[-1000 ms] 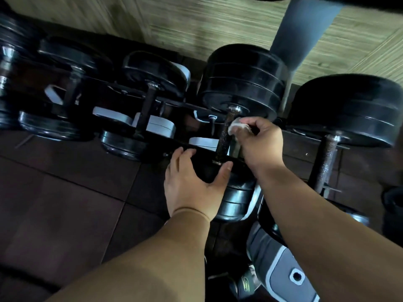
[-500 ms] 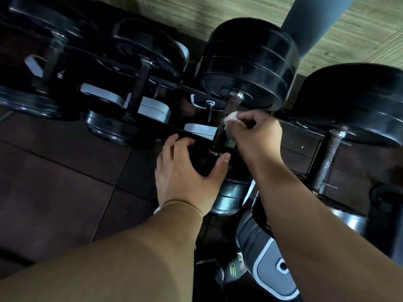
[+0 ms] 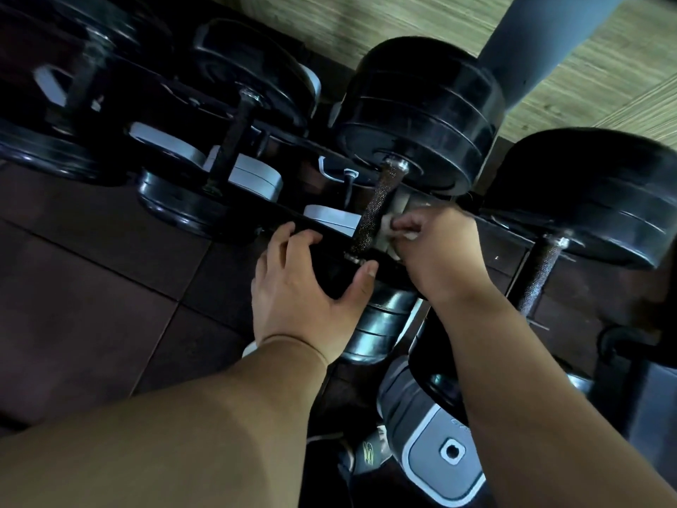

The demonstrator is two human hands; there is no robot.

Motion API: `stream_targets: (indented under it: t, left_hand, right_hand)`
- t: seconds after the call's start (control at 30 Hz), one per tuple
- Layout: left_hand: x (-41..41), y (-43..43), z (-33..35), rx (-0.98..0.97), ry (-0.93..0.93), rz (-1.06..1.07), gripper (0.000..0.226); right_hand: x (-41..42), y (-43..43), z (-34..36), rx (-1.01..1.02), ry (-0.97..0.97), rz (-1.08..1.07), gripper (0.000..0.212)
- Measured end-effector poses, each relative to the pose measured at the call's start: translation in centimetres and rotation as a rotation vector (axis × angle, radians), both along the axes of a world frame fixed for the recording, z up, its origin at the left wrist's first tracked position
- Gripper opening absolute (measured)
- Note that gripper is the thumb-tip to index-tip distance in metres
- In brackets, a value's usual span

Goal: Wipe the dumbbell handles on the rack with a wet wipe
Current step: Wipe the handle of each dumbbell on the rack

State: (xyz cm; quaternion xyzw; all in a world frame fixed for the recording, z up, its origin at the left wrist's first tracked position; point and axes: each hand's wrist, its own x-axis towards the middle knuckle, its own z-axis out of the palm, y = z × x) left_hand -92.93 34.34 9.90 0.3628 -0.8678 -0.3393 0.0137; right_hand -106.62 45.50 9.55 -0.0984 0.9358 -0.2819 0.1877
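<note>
Your right hand [image 3: 437,247] pinches the wet wipe [image 3: 387,229] against the knurled dumbbell handle [image 3: 377,207], your left hand [image 3: 304,287] spreads wide over its near plate [image 3: 381,317].

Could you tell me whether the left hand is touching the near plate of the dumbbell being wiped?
Touching. The head view shows the left hand spread over the near plate, with its thumb lying on the plate's dark top face and no gap visible.
</note>
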Motion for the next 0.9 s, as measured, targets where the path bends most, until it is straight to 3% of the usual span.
stream_targets:
  t: [0.1,0.2,0.37,0.43,0.53,0.67,0.73,0.83,0.9]
  left_hand:
    - [0.0,-0.1,-0.1,-0.003,0.013,0.002,0.082]
    - [0.0,0.0,0.0,-0.002,0.01,0.0,0.082]
    - [0.1,-0.1,-0.1,0.008,0.012,0.004,0.081]
    - [0.1,-0.1,-0.1,0.014,0.015,0.006,0.08]
    - [0.1,-0.1,-0.1,0.023,0.021,0.011,0.079]
    - [0.1,-0.1,-0.2,0.021,-0.007,0.005,0.08]
    - [0.1,-0.1,-0.1,0.021,-0.005,0.008,0.08]
    - [0.0,0.0,-0.1,0.021,0.009,0.015,0.079]
    - [0.1,0.0,-0.2,0.018,0.026,0.023,0.079]
  right_hand:
    - [0.7,-0.1,0.3,-0.035,0.013,-0.046,0.022]
    - [0.9,-0.7,0.7,-0.214,-0.022,-0.21,0.031]
    - [1.4,-1.0,0.1,-0.355,-0.057,-0.394,0.007]
    - [1.7,-0.7,-0.9,-0.346,-0.095,-0.439,0.008]
    - [2.0,-0.1,-1.6,-0.372,-0.145,-0.416,0.007]
    - [2.2,-0.2,-0.8,-0.377,-0.147,-0.299,0.024]
    - [1.8,-0.6,-0.7,-0.373,-0.133,-0.246,0.021]
    - [1.0,-1.0,-0.8,-0.331,-0.027,-0.195,0.015]
    - [0.2,-1.0,-0.8,-0.298,0.099,-0.181,0.023]
